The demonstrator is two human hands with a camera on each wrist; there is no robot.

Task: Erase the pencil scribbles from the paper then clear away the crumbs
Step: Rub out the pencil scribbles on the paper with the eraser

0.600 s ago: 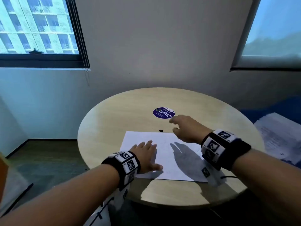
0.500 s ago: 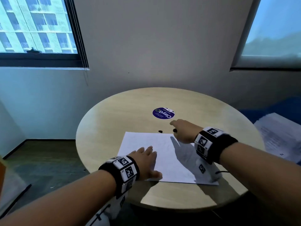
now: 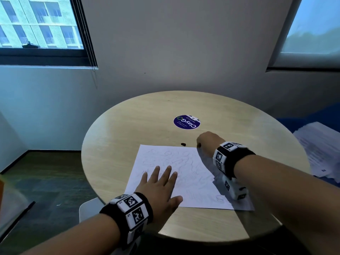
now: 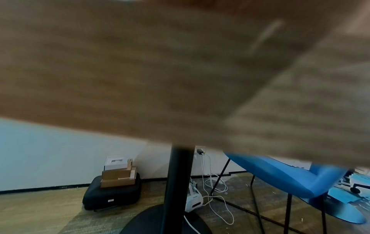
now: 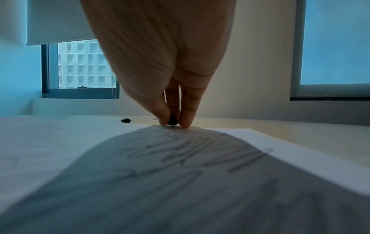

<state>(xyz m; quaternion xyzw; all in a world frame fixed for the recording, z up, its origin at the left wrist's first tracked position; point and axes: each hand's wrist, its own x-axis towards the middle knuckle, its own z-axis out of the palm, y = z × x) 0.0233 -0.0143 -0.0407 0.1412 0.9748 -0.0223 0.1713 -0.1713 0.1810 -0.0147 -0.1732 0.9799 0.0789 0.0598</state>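
Observation:
A white paper covered in faint pencil scribbles lies on the round wooden table. My left hand lies flat on the paper's near left part with fingers spread. My right hand is at the paper's far right corner. In the right wrist view its thumb and fingertips pinch a small black eraser that touches the paper's far edge. A second small dark piece lies on the table just beyond the paper, left of my right hand.
A round purple sticker sits on the table past the paper. A stack of papers lies off to the right. Under the table are its black post, a blue chair and a black case with boxes.
My right hand dropped from near the sticker to the paper's far edge and closed its fingertips on the black eraser. My left hand slid farther onto the paper.

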